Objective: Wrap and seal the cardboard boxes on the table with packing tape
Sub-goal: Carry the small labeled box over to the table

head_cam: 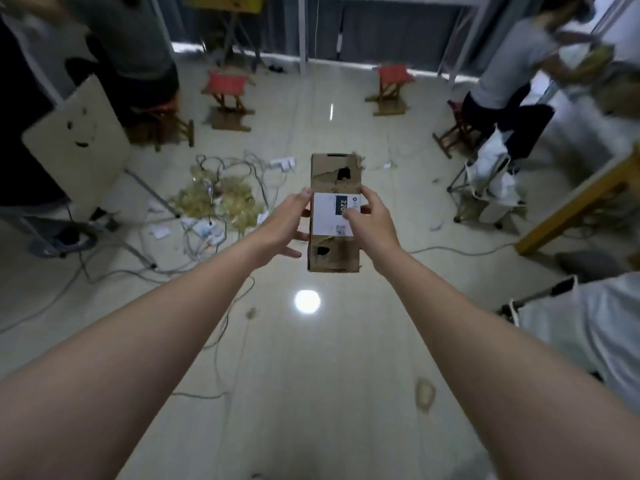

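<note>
Pre-taping: left hand (287,225) at 9 o'clock, right hand (372,220) at 3, clasp box (334,259); next needs tape (none visible).

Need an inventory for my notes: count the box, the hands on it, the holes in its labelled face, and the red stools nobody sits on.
Box: 1
Hands on it: 2, left hand and right hand
Holes: 2, upper hole and lower hole
Unoccupied red stools: 2, left stool and right stool
Total: 7
</note>
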`<state>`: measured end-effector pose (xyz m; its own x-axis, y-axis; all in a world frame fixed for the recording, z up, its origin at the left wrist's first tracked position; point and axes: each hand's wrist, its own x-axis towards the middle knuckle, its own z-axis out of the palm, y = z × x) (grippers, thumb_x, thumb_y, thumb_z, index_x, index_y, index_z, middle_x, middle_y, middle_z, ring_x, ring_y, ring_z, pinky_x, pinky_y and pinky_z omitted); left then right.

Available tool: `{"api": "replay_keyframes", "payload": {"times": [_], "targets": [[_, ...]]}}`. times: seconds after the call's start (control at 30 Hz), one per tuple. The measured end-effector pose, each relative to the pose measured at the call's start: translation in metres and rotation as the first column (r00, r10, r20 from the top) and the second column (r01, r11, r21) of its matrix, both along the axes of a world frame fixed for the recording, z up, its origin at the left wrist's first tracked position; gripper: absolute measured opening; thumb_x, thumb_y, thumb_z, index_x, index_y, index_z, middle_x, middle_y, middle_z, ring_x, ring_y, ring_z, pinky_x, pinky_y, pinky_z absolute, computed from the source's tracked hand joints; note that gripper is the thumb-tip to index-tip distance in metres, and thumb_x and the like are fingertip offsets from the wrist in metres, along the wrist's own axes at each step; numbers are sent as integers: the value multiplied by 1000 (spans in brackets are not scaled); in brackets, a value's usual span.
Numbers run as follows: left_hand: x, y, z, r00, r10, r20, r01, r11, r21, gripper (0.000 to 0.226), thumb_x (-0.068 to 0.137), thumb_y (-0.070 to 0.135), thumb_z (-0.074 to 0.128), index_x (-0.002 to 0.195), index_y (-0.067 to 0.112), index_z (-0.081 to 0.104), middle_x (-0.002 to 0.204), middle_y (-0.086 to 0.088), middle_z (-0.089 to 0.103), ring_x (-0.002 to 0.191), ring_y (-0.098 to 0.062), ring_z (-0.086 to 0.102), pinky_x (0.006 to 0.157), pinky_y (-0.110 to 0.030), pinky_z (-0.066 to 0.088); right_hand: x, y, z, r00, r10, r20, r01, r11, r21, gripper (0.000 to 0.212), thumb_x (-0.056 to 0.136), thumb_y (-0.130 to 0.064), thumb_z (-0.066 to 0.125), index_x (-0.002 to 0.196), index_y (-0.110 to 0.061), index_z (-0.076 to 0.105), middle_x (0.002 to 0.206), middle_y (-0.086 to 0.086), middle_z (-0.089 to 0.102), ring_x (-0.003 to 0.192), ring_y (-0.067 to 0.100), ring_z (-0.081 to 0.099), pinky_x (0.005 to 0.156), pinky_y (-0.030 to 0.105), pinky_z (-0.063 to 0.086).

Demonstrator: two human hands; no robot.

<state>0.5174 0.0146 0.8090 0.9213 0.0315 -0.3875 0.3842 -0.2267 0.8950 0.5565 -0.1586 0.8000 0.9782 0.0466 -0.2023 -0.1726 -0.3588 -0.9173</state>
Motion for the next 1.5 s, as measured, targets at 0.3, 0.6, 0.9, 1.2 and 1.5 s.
{"api": "replay_keyframes", "payload": {"times": [0.3, 0.6, 0.9, 1.2, 1.5], "targets": [[200, 83, 157, 977, 51, 208, -60, 998, 38, 49, 104, 66, 33, 132, 27, 45, 123, -2, 62, 90, -24, 69, 77, -46, 63, 198, 80, 157, 981, -10, 194, -6, 997, 82, 61, 100, -19, 58, 156, -34, 41, 140, 5, 52, 114, 20, 63, 86, 38, 63], [391, 129, 230, 984, -6, 179, 0, 999, 34, 47, 104, 68, 33, 134, 33, 42, 122, 3, 61, 94, -25, 72, 85, -52, 61, 377, 122, 231, 984, -54, 167, 42, 996, 75, 66, 98, -14, 61, 157, -33, 40, 145, 8, 51, 121, 24, 61, 95, 46, 61], [569, 127, 238, 969, 84, 231, -85, 996, -5, 33, 106, 62, 34, 126, 38, 45, 119, 8, 61, 105, -24, 66, 86, -52, 56, 553, 128, 241, 980, -72, 185, 32, 978, 208, 65, 96, -10, 61, 155, -32, 44, 139, 2, 57, 110, 18, 67, 72, 29, 60], [796, 114, 243, 955, 210, 208, -198, 977, -78, 24, 106, 59, 38, 111, 41, 51, 112, 5, 61, 95, -20, 70, 63, -37, 62, 795, 120, 241, 983, 22, 182, -55, 982, 179, 65, 96, -10, 60, 155, -33, 44, 147, 2, 52, 118, 19, 64, 92, 42, 61], [964, 152, 262, 947, 264, 182, -258, 965, -56, 35, 106, 61, 34, 128, 36, 48, 113, 9, 61, 97, -19, 68, 74, -41, 60, 979, 160, 261, 987, 118, 114, -136, 976, 169, 64, 96, -12, 60, 155, -31, 44, 140, -2, 61, 112, 15, 65, 103, 48, 56]]}}
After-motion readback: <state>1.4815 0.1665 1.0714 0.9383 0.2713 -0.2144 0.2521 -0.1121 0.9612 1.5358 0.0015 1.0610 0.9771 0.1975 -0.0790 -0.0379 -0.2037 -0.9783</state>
